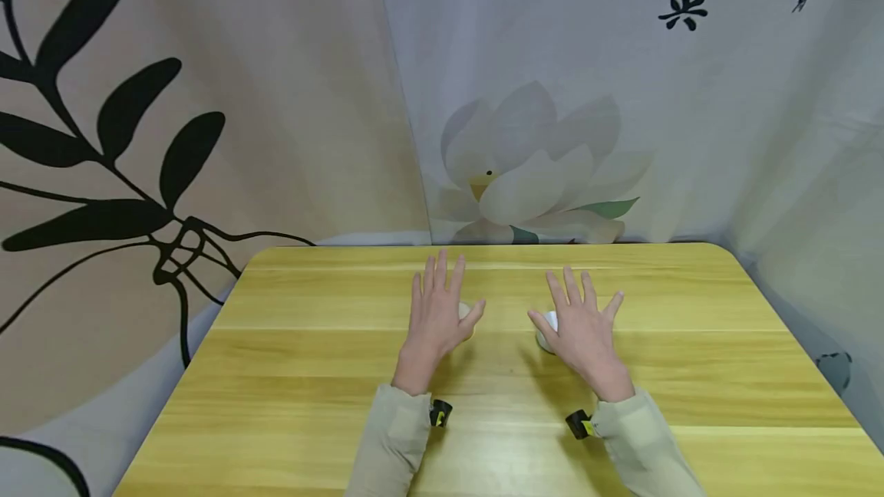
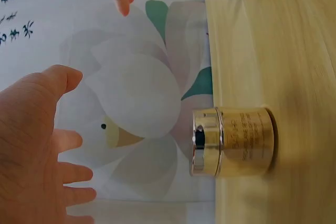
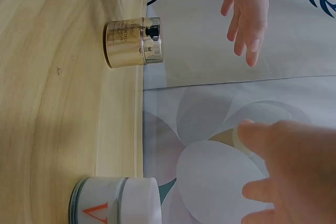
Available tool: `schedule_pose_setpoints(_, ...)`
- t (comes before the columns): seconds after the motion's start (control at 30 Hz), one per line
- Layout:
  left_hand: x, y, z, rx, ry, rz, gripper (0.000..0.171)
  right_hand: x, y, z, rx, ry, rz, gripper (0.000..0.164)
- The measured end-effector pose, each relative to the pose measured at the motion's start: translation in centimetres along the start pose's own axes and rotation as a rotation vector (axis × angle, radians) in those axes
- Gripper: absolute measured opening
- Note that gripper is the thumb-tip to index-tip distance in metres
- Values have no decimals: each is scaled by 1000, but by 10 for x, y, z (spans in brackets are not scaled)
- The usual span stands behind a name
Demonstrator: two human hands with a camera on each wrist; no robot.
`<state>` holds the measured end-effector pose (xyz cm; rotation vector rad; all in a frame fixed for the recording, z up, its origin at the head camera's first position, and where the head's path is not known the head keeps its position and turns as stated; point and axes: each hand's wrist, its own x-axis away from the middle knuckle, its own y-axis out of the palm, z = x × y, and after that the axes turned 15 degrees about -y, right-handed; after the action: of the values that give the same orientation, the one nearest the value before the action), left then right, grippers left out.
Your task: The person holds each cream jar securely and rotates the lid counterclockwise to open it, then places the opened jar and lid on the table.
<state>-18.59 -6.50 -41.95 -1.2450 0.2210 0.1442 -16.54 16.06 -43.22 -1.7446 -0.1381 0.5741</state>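
Note:
My left hand is raised over the table with its fingers spread and nothing in its grasp. Partly hidden beneath its thumb side is a gold cosmetic jar with a shiny metallic lid, standing upright on the wood. My right hand, also spread and holding nothing, hovers over a white jar. In the right wrist view this white jar shows a red letter V and a pale lid. Both wrist views show a gap between the hands and the jars.
A light wooden table extends beneath both arms. Behind it hangs a pale curtain printed with dark leaves and a lotus flower. Small dark devices sit at both wrists, by the beige sleeves.

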Motion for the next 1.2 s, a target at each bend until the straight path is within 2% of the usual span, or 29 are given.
schedule_pose_setpoints(0.27,2,1,-13,-5,-23,-1,72,0,0,0,-5,0,10,73)
schedule_pose_setpoints(0.43,6,5,-26,25,-65,-41,72,1,0,0,-10,-9,35,73)
schedule_pose_setpoints(0.57,9,11,-36,69,-88,-68,72,1,2,-2,-49,-12,64,72)
schedule_pose_setpoints(0.83,14,24,-50,214,-82,-125,73,-1,8,-8,-90,-30,137,67)
schedule_pose_setpoints(1.2,18,39,-56,365,-132,-220,88,-4,19,-18,-142,-67,231,58)
